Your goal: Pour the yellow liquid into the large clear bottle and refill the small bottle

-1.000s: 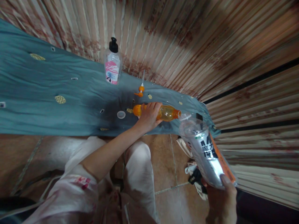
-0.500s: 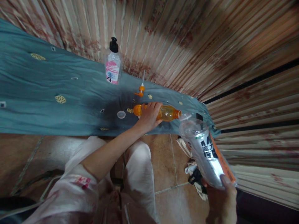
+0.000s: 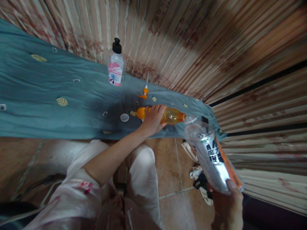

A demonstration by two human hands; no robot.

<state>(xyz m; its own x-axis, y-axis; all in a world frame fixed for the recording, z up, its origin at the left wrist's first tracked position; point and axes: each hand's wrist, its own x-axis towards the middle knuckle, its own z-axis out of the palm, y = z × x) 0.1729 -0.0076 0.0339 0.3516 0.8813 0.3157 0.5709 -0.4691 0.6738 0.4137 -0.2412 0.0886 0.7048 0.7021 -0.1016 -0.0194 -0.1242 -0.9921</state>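
While your left hand (image 3: 152, 119) stretches out and wraps the orange bottle (image 3: 171, 116) lying on the teal cloth (image 3: 48, 95) near its front edge, your right hand (image 3: 227, 204) grips the silver pouch (image 3: 211, 156) right of the bottle, spout at the bottle's mouth.

Left hand (image 3: 152, 119) grips orange translucent bottle (image 3: 168, 115); right hand (image 3: 227, 204) grips clear refill pouch (image 3: 211, 153) with silver panel, black lettering, orange edge. Beyond left hand: teal cloth (image 3: 48, 102) with small yellow lattice motifs, orange pump head (image 3: 144, 92) with white tube, clear bottle (image 3: 116, 65) with black pump and pink-white label. Just left of it, translucent white cap (image 3: 124, 117). Curtain (image 3: 203, 48) striped cream with reddish-brown blotches. Floor tiles (image 3: 168, 172) terracotta brown
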